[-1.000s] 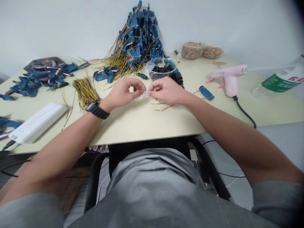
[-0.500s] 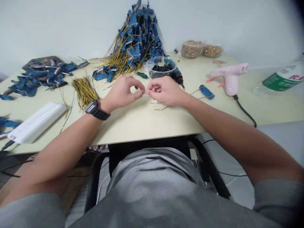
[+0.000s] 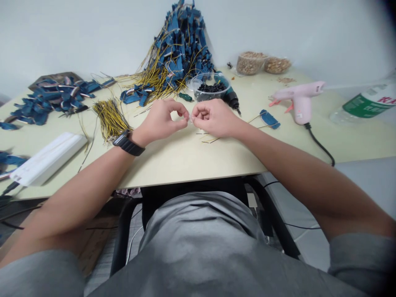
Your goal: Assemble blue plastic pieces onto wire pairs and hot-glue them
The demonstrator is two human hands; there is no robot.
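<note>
My left hand (image 3: 167,119) and my right hand (image 3: 214,119) meet fingertip to fingertip above the middle of the table. Both are closed in a pinch on a tiny whitish, clear-looking piece (image 3: 190,119), too small to name. Under and beside my right hand lie thin yellow and black wires (image 3: 211,140), which appear to run to a blue piece (image 3: 269,119) on the right. Just behind the hands stands a clear round tub (image 3: 198,97) of small black parts (image 3: 212,88). A small green object (image 3: 185,97) lies beside the tub.
A tall heap of blue pieces (image 3: 182,45) with yellow wires leans at the wall. To the left are a wire bundle (image 3: 111,117), more blue pieces (image 3: 46,101) and a white box (image 3: 49,159). A pink glue gun (image 3: 301,105) and a bottle (image 3: 368,101) lie right.
Very little differs. My hands stay together at the same spot, the fingertips shifting slightly around the tiny whitish piece.
</note>
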